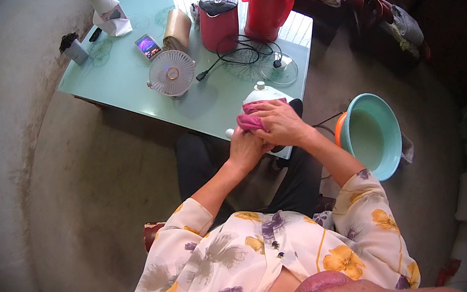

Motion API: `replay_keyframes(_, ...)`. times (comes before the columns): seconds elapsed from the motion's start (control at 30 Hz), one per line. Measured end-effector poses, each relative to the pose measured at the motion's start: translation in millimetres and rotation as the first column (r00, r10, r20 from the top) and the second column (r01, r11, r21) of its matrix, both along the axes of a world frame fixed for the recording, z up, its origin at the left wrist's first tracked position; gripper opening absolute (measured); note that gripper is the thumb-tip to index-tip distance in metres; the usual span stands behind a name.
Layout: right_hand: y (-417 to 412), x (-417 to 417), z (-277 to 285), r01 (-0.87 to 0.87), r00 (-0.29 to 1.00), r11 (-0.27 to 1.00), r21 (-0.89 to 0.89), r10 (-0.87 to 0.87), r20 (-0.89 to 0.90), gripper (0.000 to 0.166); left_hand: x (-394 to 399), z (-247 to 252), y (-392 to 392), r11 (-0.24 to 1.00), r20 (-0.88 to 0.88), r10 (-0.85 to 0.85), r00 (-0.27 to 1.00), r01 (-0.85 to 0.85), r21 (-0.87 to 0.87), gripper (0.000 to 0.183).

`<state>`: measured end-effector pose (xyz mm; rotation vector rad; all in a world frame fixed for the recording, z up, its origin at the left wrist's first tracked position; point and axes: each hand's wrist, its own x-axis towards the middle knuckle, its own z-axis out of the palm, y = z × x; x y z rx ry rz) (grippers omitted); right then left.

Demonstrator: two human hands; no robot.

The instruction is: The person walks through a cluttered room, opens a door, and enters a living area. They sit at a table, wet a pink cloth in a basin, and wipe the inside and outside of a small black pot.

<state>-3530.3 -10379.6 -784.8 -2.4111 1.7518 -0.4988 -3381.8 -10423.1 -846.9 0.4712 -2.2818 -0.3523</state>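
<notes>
Over the near right corner of the glass-topped table, my right hand presses a crumpled pink cloth against a white rounded vessel. A white stub stands out at the vessel's far side, and another shows at its left. My left hand is curled at the near side of the vessel, just below the cloth. Its fingertips are partly covered by my right hand. A clear glass lid lies on the table beyond the vessel.
A black power cord is coiled near a red electric kettle and a red thermos flask. A small fan, a lit phone and a paper roll stand farther left. At right, a turquoise basin holds cloudy water.
</notes>
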Motion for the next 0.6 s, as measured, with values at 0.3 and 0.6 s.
replay_keyframes(0.3, 3.6, -101.1, -73.7, 0.290, -0.002, 0.716, 0.635, -0.663, 0.749, 0.035, 13.6, -12.2, 2.6, 0.987, 0.177, 0.089, 0.980, -0.110, 0.115, 0.038)
replay_keyframes(0.6, 21.0, -100.5, -118.0, 0.046, -0.418, 0.735, 0.677, -0.601, 0.681, 0.042, 28.0, -22.8, -5.0, 0.990, 0.174, 0.028, 0.984, -0.052, 0.133, 0.040)
